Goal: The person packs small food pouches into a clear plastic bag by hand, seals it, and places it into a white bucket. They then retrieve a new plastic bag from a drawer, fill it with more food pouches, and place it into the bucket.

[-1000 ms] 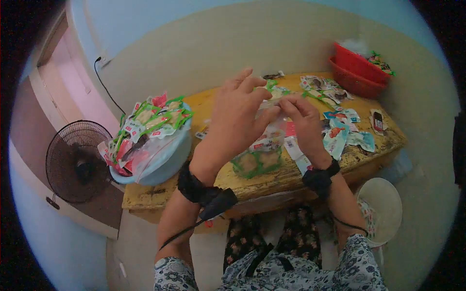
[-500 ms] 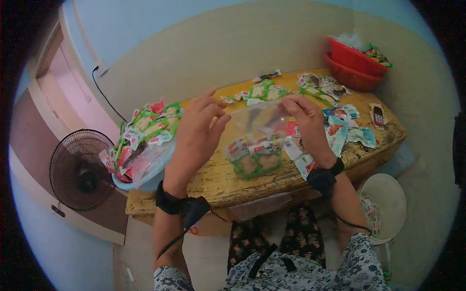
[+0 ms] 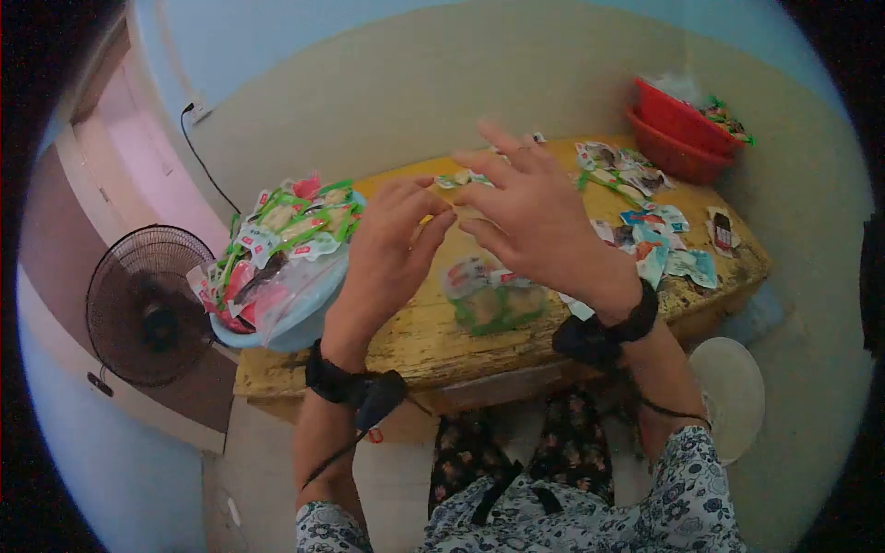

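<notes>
Both hands are raised above the middle of the yellow wooden table, meeting at the top edge of a clear plastic bag of green-trimmed snack packets. The bag hangs with its long axis upright, mouth up toward the hands and its filled bottom resting on the table near the front edge. The left hand has its fingertips curled together in a pinch at the bag's top. The right hand lies across, fingers spread and loosely bent; whether it grips the bag cannot be told. A blue basin heaped with packets stands at the left, red bowls at the far right.
</notes>
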The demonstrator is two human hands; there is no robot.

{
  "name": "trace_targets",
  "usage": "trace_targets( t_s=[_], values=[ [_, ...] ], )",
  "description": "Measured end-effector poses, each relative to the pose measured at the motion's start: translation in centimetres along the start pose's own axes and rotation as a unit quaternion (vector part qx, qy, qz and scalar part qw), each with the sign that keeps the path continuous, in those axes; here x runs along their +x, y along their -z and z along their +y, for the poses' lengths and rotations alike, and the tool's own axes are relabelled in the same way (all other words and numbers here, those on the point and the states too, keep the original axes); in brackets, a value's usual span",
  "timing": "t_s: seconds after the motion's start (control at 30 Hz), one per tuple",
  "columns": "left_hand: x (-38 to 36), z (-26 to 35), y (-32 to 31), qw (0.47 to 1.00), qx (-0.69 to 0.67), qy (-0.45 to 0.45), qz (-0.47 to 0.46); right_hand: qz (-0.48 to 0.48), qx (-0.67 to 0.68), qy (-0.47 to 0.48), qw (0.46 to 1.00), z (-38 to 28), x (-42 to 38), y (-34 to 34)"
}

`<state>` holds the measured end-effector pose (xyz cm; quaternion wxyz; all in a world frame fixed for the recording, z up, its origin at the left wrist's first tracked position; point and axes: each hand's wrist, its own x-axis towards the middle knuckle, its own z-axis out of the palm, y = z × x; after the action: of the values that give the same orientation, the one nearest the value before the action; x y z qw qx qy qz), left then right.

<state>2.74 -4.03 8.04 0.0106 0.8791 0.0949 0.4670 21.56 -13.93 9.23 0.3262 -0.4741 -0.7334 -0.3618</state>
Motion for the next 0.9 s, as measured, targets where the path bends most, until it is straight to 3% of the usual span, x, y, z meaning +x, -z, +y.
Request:
trace_targets(
  t_s=[0.27, 0.37, 0.47, 0.57, 0.67, 0.77, 0.9],
  values=[
    [-0.6, -0.1, 0.4, 1.0, -0.016, 0.007, 0.01, -0.018, 0.056, -0.04, 0.997, 3.2, -2.0, 0.9],
    [-1.0, -0.4, 0.3, 0.999, -0.029, 0.026, 0.009, 0.033, 0.144, -0.109, 0.983, 5.7, -4.4, 0.8],
    [-1.5, -0.9, -0.6, 0.995, -0.078, 0.047, 0.036, -0.004, 0.294, -0.233, 0.927, 5.7, -5.7, 1.2],
    [-2.3, -1.0, -0.7, 0.97, -0.186, 0.159, -0.01, -0.006, 0.348, -0.274, 0.896, 5.4, -6.3, 0.7],
    [-3.2, 0.1, -1.3, 0.902, -0.325, 0.283, -0.024, -0.004, 0.363, -0.291, 0.885, 4.6, -6.2, 1.1],
    [-6.1, -2.2, -3.2, 0.881, -0.348, 0.314, -0.072, 0.003, 0.366, -0.302, 0.88, 4.7, -6.7, 0.5],
    [-7.2, -1.3, -4.1, 0.87, -0.373, 0.323, -0.026, -0.036, 0.426, -0.357, 0.83, 4.5, -9.7, -1.9]
  ],
)
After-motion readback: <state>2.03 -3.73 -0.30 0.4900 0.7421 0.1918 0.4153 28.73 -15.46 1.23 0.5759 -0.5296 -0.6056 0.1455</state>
